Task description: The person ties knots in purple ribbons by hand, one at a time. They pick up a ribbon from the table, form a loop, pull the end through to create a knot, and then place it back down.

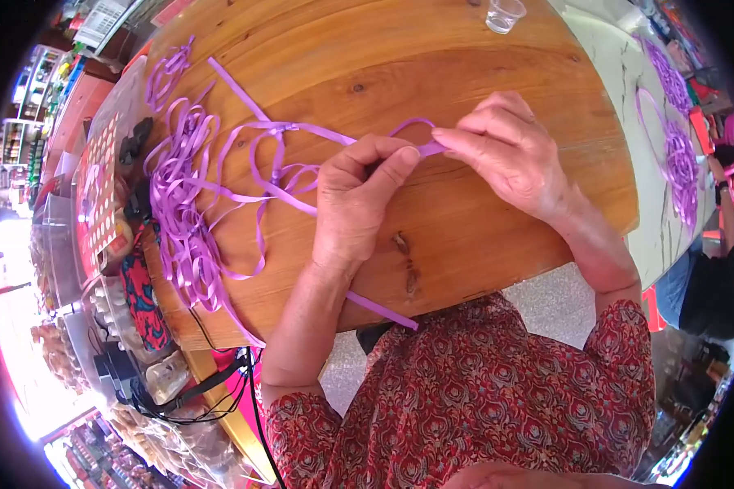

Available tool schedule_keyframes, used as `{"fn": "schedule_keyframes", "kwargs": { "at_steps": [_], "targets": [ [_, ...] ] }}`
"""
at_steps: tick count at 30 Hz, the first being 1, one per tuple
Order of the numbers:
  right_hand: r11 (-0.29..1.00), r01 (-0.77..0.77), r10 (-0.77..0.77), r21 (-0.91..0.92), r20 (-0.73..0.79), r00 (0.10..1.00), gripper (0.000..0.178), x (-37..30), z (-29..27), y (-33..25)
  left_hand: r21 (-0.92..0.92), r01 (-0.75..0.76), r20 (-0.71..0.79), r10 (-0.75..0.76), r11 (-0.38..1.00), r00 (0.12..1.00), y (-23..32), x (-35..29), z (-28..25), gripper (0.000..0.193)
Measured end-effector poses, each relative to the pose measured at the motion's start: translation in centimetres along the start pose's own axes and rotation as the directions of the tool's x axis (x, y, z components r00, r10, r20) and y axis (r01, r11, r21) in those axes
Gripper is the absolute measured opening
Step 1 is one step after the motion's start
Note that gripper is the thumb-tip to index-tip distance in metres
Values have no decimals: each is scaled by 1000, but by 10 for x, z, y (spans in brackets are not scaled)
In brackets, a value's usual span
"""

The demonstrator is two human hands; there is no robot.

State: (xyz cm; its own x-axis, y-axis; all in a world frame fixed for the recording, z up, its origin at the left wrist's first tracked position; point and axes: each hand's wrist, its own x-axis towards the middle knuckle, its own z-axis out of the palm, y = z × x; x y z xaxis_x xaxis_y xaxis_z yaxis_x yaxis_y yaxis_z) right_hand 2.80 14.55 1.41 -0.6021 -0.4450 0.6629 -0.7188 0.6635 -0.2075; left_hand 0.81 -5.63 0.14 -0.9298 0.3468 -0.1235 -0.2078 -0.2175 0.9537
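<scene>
A purple ribbon (322,133) runs across the wooden table to both of my hands. My left hand (359,191) pinches it between thumb and bent fingers. Close by on the right, my right hand (506,151) has thumb and fingertips pressed together on the same ribbon, and a small loop rises between the two hands. Left of my left hand the ribbon crosses itself in loops, with a small knot or gathered spot. One loose ribbon end lies past my left forearm at the table's near edge. A large tangled heap of purple ribbon (179,204) lies along the left side.
A small clear plastic cup (504,15) stands at the far edge of the wooden table (497,261). On the right, a white marbled table (628,106) bears more purple ribbon bundles (681,163). Black cables (220,399) and clear bags crowd the left side. Another person sits at the far right.
</scene>
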Motion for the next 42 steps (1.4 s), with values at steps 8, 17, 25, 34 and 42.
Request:
{"fn": "schedule_keyframes", "kwargs": {
  "at_steps": [8,17,25,34,42],
  "targets": [
    [932,-242,216,268,122,969,18,8,-6,-11,396,-442,146,420,805,896,-2,-1,-3,8],
    [142,-618,375,773,536,756,15,1,-7,-7,70,-290,115,281,955,953,-8,1,0,11],
    [-127,-467,443,875,471,763,23,-5,13,-12,-276,-97,69,121,956,990,-5,-1,6,9],
    [496,-450,470,743,207,858,28,3,10,-16,0,-330,59,329,944,942,-18,0,12,12],
    [904,-247,284,348,-60,957,28,4,13,-13,-141,-188,60,198,972,978,-15,-3,16,14]
  ]
}}
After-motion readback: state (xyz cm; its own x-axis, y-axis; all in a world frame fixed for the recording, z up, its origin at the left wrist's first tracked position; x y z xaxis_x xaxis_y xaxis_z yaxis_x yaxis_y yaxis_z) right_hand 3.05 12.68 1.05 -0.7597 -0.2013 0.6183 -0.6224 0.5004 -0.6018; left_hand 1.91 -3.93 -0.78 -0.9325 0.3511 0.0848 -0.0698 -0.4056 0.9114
